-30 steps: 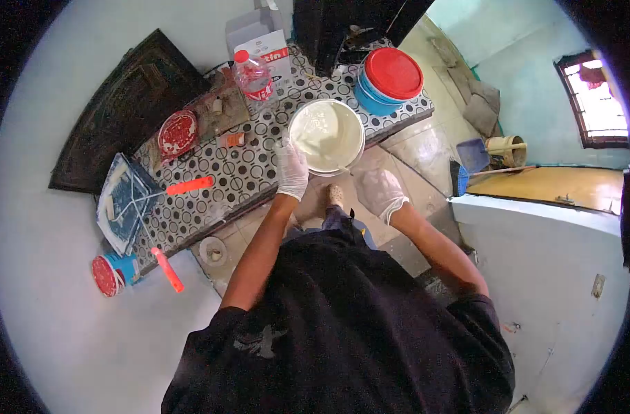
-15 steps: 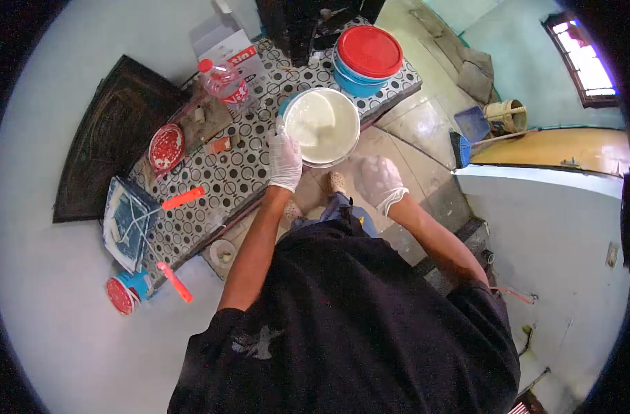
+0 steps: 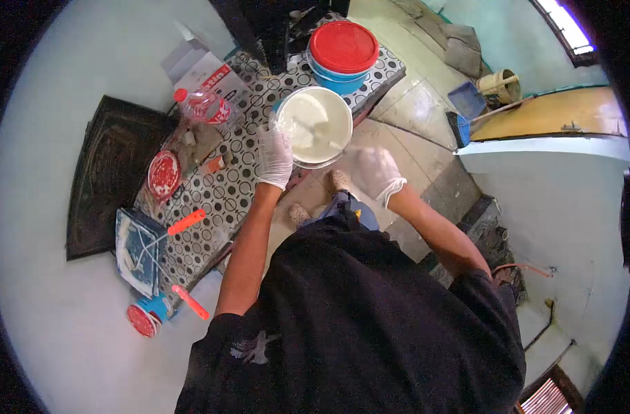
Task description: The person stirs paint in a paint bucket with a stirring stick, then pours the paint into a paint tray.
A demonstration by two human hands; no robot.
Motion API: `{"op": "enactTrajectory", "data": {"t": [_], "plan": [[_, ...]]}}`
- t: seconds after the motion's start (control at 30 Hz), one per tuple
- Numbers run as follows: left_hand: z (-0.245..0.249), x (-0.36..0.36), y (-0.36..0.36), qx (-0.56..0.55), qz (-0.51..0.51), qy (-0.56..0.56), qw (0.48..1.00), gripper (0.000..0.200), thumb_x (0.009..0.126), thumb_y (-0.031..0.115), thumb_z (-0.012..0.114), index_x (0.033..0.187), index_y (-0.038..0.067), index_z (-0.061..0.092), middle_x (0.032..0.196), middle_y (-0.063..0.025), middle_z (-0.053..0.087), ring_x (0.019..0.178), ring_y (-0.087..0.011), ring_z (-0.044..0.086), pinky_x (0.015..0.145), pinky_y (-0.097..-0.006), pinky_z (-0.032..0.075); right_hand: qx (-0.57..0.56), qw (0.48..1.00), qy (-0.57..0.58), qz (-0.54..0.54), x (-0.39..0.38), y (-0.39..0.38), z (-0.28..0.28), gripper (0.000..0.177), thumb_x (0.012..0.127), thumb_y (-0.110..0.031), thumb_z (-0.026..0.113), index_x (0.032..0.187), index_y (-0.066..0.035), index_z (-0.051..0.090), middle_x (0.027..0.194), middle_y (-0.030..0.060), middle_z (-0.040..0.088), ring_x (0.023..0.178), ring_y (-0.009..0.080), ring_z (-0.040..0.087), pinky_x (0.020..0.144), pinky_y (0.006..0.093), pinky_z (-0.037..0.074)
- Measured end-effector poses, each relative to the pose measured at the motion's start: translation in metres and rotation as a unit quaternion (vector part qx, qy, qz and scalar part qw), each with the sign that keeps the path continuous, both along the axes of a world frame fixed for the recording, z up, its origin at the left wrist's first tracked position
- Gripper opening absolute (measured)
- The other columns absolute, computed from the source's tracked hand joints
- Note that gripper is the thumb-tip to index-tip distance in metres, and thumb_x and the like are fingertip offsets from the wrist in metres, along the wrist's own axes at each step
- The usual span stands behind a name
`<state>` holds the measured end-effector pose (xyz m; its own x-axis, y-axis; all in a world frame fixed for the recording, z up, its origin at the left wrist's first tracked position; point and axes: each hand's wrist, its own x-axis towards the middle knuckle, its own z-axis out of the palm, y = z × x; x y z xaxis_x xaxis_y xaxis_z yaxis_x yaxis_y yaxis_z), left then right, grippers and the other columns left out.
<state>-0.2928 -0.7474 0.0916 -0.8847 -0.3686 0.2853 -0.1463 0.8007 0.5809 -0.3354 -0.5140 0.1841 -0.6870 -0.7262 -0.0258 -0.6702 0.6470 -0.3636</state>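
A bucket of creamy white paint [image 3: 301, 131] stands at the edge of the patterned tiled ledge, its mouth facing me. My left hand [image 3: 276, 160], in a thin white glove, grips the bucket's left rim. To the right of the bucket is my right hand [image 3: 378, 172], also gloved and blurred by motion. Its fingers look curled, but what they hold is smeared. A pale streak lies on the paint near the rim closest to that hand. Behind the bucket sits a blue pail with a red lid [image 3: 344, 47].
On the tiled ledge [image 3: 249, 172] are a clear bottle [image 3: 203, 107], a carton [image 3: 215, 76] and a red lid [image 3: 164, 174]. A paint tray [image 3: 139, 252] with an orange-handled roller [image 3: 186, 222] lies at left. A dustpan [image 3: 466, 101] and a bin [image 3: 501, 86] stand at right.
The whole view has shifted, so the bucket and ledge sit slightly further left. My left hand stays at the bucket's rim. My right hand remains beside the bucket and is still blurred.
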Motion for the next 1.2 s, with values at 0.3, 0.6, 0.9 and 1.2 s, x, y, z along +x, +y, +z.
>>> {"op": "enactTrajectory", "data": {"t": [0.3,0.6,0.9,1.2], "plan": [[0.025,0.002,-0.017,0.338,0.128,-0.037,0.932,0.021,0.089,0.008,0.047,0.106,-0.003,0.052,0.091,-0.0244,0.058,0.08,-0.0374,0.062,0.07,-0.0465,0.051,-0.038,0.992,-0.09,-0.085,-0.023,-0.004,0.053,0.021,0.083,-0.022,0.054,0.082,-0.006,0.066,0.079,0.0218,0.065,0.081,0.0417,0.064,0.073,0.0505,0.051],[0.024,0.028,-0.012,0.141,0.141,-0.11,0.974,0.02,0.088,0.009,0.048,0.102,-0.004,0.055,0.089,-0.0249,0.058,0.087,-0.041,0.054,0.076,-0.0503,0.042,0.037,0.999,0.01,-0.027,-0.029,-0.015,0.076,0.022,0.082,-0.021,0.055,0.082,-0.003,0.066,0.083,0.0211,0.066,0.085,0.0395,0.063,0.076,0.0486,0.051],[0.039,0.043,-0.048,-0.042,0.02,-0.053,0.998,0.029,0.089,0.011,0.054,0.116,-0.001,0.056,0.095,-0.0244,0.058,0.092,-0.0403,0.057,0.077,-0.0484,0.047,0.03,0.996,0.009,0.084,-0.026,-0.036,0.072,0.017,0.078,-0.015,0.055,0.077,-0.002,0.066,0.08,0.0215,0.066,0.078,0.0374,0.065,0.071,0.0456,0.052],[0.044,0.065,-0.041,-0.011,0.044,-0.031,0.999,0.032,0.09,0.008,0.051,0.12,-0.002,0.055,0.1,-0.0247,0.058,0.096,-0.0407,0.055,0.085,-0.0456,0.044,-0.054,0.977,0.13,0.162,-0.013,-0.038,0.049,0.017,0.076,-0.017,0.057,0.072,-0.003,0.067,0.07,0.0174,0.065,0.068,0.036,0.065,0.066,0.0446,0.053]]}}
